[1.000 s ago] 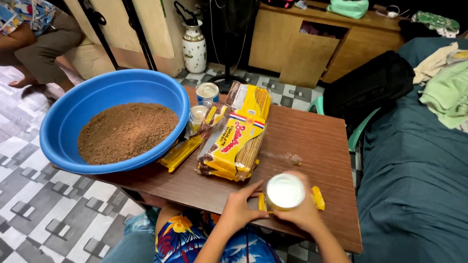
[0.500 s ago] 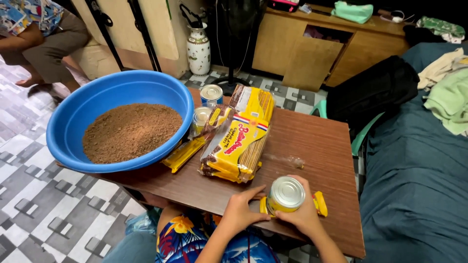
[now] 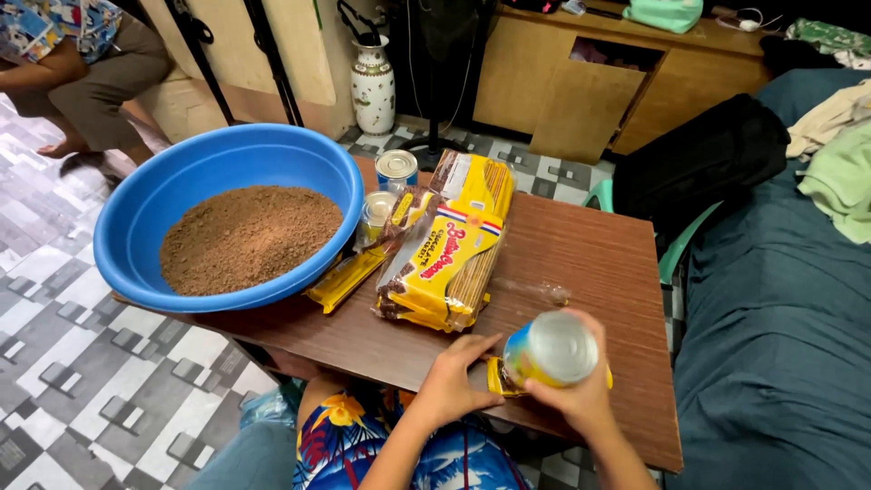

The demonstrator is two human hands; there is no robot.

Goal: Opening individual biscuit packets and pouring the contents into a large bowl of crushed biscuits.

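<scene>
My right hand [image 3: 581, 399] grips a yellow-labelled tin can [image 3: 549, 352], tilted so its shiny end faces me, at the near edge of the brown wooden table [image 3: 581, 263]. My left hand [image 3: 451, 381] rests on the table just left of the can, fingers touching a small yellow packet [image 3: 499, 378] under it. Further back lie yellow packs of wafer sticks [image 3: 449, 249]. A big blue basin [image 3: 222, 213] of brown crumbs stands at the table's left end. Two more tin cans [image 3: 396, 168] stand between basin and packs.
A dark green bed [image 3: 771, 299] borders the table's right side, with a black bag [image 3: 703, 159] on it. A seated person [image 3: 82, 63] is at the far left on the patterned tile floor. A vase [image 3: 373, 86] and wooden cabinet [image 3: 581, 91] stand behind.
The can has tipped from upright toward its side in my right hand, and my left hand stays at its base. The view has shifted slightly.
</scene>
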